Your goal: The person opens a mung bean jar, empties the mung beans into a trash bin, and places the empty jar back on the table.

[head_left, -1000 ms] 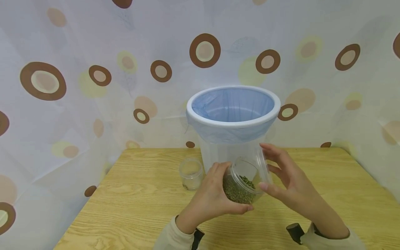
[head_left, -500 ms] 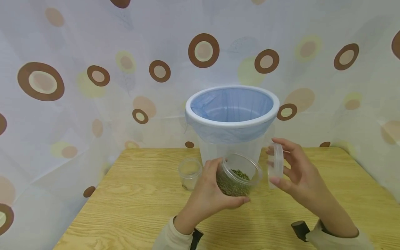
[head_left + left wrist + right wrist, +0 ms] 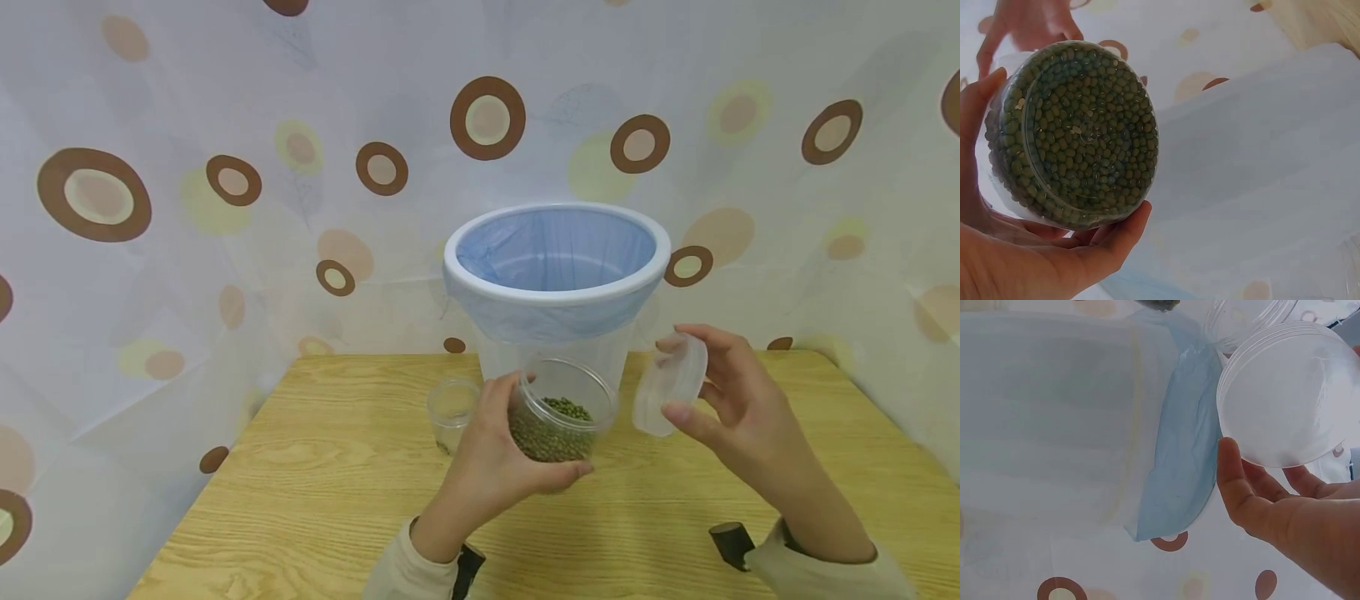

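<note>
My left hand grips a clear plastic jar, thumb below and fingers behind. The jar is tilted, its open mouth toward the upper right, and green mung beans fill its lower part. In the left wrist view the beans press against the jar's round base. To the right, apart from the jar, my right hand holds a clear screw lid by its edge between thumb and fingers. The right wrist view shows the lid's round face and ridged rim.
Behind the jar stands a white bin with a blue liner bag folded over its rim. A second clear jar, uncovered, stands on the wooden table left of the bin. A patterned cloth hangs behind the table.
The lid has come away from the jar's mouth, moving right and up in my right hand and turning its face. The jar has moved slightly left and up in my left hand.
</note>
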{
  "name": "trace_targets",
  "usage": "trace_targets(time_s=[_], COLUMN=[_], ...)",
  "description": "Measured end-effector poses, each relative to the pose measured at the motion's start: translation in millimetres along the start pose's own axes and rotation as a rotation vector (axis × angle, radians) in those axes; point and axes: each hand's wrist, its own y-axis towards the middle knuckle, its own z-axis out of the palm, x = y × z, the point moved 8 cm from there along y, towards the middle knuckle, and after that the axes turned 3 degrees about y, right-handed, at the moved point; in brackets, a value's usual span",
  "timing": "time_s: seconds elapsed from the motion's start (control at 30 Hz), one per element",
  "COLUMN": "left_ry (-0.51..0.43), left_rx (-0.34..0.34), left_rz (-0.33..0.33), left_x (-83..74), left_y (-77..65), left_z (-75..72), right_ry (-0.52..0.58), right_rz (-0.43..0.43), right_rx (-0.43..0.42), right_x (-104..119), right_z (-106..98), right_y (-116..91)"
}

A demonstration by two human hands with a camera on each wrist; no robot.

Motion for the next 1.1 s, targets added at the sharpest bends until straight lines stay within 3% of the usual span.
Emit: trace_targets(time_s=[0.17,0.27,0.4,0.53,0.7,0.93,1.1], left_ry=[-0.018,-0.022,-0.022,-0.031,-0.034,-0.035,-0.027], left_rx=[0.002,0.0,-0.01,-0.018,-0.026,-0.033,-0.04], left_rz=[-0.016,-0.014,-0.003,0.003,-0.008,-0.006,0.002], left_x=[0.5,0.3,-0.7,-1.5,-1.3,-1.7,-3.0], left_y=[0.0,-0.1,0.0,0.0,-0.4,-1.0,-1.0], left_z=[-2.0,-3.1,-5.1,-6.8,-8.5,-10.6,-11.7], right_ry=[0.043,-0.015,-0.209,-0.418,-0.547,-0.692,-0.712], right_rz=[0.053,0.117,0.223,0.384,0.532,0.612,0.651], right_rx=[-0.066,-0.118,-0.142,-0.155,-0.189,-0.149,-0.084], right_x=[-2.2,-5.1,-11.9,-22.1,-28.0,-36.5,-46.6], right_z=[-6.7,-11.6,-16.4,-23.3,-31.3,-36.8,-36.8], right_y=[-0.9,-2.1,-4.2,-8.5,-11.8,-12.7,-13.3])
